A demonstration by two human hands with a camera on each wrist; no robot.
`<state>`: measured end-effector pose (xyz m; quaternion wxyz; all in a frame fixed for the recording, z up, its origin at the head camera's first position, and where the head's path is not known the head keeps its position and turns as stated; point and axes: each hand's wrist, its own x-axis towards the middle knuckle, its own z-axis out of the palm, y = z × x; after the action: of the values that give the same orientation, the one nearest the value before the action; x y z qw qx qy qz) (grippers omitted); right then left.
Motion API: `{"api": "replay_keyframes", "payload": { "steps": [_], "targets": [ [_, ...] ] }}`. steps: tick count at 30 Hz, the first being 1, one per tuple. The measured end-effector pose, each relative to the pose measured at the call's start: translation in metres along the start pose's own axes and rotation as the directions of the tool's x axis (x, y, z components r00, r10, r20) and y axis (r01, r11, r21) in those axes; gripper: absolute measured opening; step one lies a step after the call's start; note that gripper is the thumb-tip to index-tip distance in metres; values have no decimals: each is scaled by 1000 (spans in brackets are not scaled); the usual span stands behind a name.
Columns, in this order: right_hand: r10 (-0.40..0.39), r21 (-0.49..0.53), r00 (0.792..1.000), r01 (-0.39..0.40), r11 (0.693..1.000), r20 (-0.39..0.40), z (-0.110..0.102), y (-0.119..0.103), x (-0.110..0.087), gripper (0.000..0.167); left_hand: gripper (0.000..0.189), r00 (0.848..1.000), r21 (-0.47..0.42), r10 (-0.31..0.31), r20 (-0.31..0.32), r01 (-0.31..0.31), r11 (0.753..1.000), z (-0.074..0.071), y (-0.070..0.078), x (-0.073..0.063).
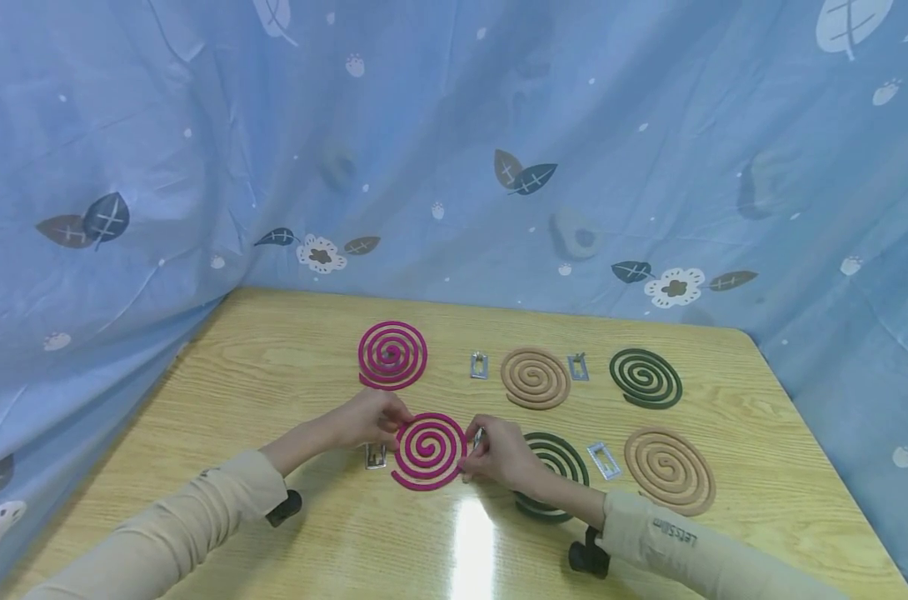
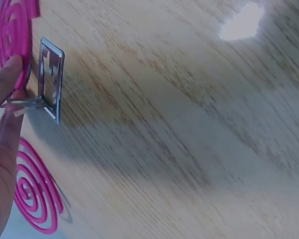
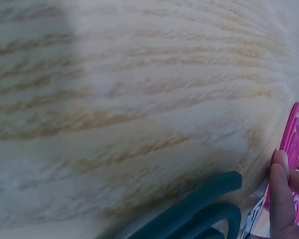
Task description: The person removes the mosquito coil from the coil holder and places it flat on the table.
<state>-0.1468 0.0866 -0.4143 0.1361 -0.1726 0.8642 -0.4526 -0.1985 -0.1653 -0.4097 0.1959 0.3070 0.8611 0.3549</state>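
Note:
Both hands hold a magenta mosquito coil (image 1: 427,448) by its opposite edges, near the table's middle. My left hand (image 1: 367,419) pinches the left edge; in the left wrist view its fingertips meet the coil (image 2: 14,37). Gripping the right edge is my right hand (image 1: 501,454), whose fingers press on the coil (image 3: 289,134) in the right wrist view. A metal coil stand (image 1: 375,456) lies just below the left hand. Another stand (image 1: 478,439) is partly hidden by the right hand. Under the right wrist lies a dark green coil (image 1: 570,454), partly covered.
Behind the hands are a second magenta coil (image 1: 392,356), a tan coil (image 1: 535,378) and a green coil (image 1: 645,378). Metal stands (image 1: 479,365) (image 1: 577,367) lie between them. At right are a stand (image 1: 603,461) and another tan coil (image 1: 669,471). A blue patterned curtain (image 1: 454,150) surrounds the wooden table (image 1: 274,358).

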Motion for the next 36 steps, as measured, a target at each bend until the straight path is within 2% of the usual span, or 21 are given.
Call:
{"api": "replay_keyframes", "payload": {
  "steps": [5,11,16,23,25,27,30,33,36],
  "targets": [
    [10,52,999,-11,999,31,3,-2,3,25,31,999,37,21,-31,-20,999,0,1,-2],
    [-25,-3,1000,26,1000,18,2,-3,7,28,31,998,74,19,-63,-14,997,0,4,-4],
    [-33,12,999,32,999,31,1,-6,10,26,31,997,104,7,-72,0,995,-1,4,-6],
    [-46,-19,998,47,999,53,-1,-10,9,22,28,994,265,75,-81,-51,963,-1,3,-7],
    [-43,-45,998,45,998,56,-5,-11,7,20,25,992,267,90,-88,-64,962,-2,4,-7],
    [-36,-40,997,38,998,63,-14,-12,5,21,24,988,226,99,-121,-70,972,-6,7,-8],
    [-59,-3,995,59,998,80,-33,-12,4,25,25,968,144,88,-234,-55,988,-19,9,-11],
    [-115,86,987,106,991,109,-51,-10,9,31,29,935,23,31,-353,-25,999,-34,8,-16],
    [-182,182,976,158,971,122,-64,-6,18,37,34,915,-110,-42,-402,-3,994,-46,5,-20]
  ]
}}
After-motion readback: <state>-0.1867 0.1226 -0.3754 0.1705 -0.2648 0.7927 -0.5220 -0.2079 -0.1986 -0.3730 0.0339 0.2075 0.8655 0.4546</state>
